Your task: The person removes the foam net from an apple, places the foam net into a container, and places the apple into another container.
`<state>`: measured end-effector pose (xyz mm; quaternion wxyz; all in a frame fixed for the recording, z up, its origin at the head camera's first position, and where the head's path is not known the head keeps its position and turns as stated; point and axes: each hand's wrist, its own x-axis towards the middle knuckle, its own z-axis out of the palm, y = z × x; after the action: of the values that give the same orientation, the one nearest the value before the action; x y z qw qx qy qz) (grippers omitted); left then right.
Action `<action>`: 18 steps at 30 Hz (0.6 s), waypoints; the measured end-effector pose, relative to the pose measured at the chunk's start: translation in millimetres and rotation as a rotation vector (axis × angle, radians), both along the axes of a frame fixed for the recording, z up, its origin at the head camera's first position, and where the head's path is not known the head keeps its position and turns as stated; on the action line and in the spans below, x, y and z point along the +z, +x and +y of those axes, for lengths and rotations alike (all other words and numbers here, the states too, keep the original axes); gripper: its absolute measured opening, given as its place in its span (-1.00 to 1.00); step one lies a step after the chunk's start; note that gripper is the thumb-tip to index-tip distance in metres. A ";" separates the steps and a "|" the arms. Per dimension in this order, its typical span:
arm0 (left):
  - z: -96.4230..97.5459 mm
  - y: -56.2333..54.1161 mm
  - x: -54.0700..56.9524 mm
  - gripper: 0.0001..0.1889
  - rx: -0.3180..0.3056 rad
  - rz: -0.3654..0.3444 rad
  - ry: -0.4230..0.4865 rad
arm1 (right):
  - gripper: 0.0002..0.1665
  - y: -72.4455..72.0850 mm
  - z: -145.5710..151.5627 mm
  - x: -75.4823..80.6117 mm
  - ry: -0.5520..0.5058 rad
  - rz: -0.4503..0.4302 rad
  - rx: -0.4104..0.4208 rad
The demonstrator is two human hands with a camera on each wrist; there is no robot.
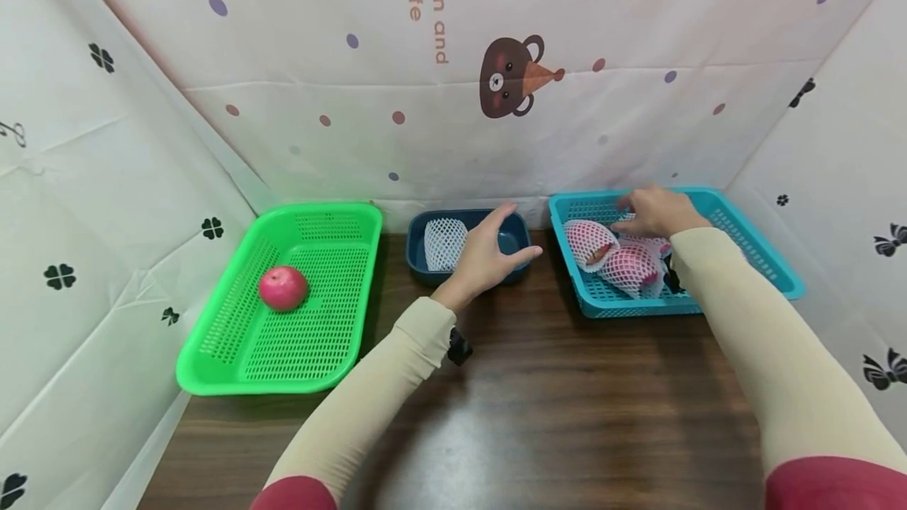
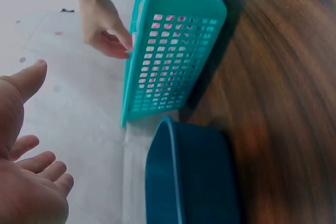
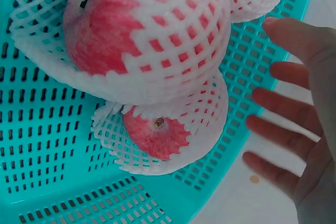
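My right hand (image 1: pixel 659 211) hovers over the back of a turquoise basket (image 1: pixel 638 310), fingers spread and apart from the fruit in the right wrist view. Several red apples in white foam nets lie in that basket, including a front one (image 1: pixel 629 267) and a left one (image 1: pixel 590 244). One large netted apple (image 3: pixel 105 30) fills the top of the right wrist view. My left hand (image 1: pixel 485 258) hangs over a small dark blue tub (image 1: pixel 418 267), thumb and fingers apart, holding nothing. An empty white foam net (image 1: pixel 445 244) lies in the tub's left half.
At the left a green basket (image 1: pixel 305 360) holds one bare red apple (image 1: pixel 283 288). All three containers stand on a dark wooden table (image 1: pixel 553 415). A printed white cloth (image 1: pixel 283 38) hangs behind them and along both sides.
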<state>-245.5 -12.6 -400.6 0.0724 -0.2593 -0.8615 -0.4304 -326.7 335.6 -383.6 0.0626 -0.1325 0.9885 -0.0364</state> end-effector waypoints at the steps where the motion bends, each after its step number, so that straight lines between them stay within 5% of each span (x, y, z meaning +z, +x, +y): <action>1: 1.9 0.5 -1.8 -0.14 -0.003 -0.007 0.001 | -0.31 -0.5 1.8 -0.8 0.013 -0.005 -0.012; 9: 16.3 5.4 -15.8 -0.03 -0.071 -0.142 -0.074 | -0.14 -2.1 14.4 -5.8 0.067 -0.045 -0.085; 18: 32.5 5.7 -25.1 -0.04 -0.108 -0.183 -0.079 | -0.17 -3.1 22.6 -7.4 0.052 -0.099 -0.154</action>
<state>-239.7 19.9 -425.7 -0.0399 -0.2677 -0.8657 -0.4211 -329.8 358.1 -391.0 0.1118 -0.0526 0.9921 -0.0222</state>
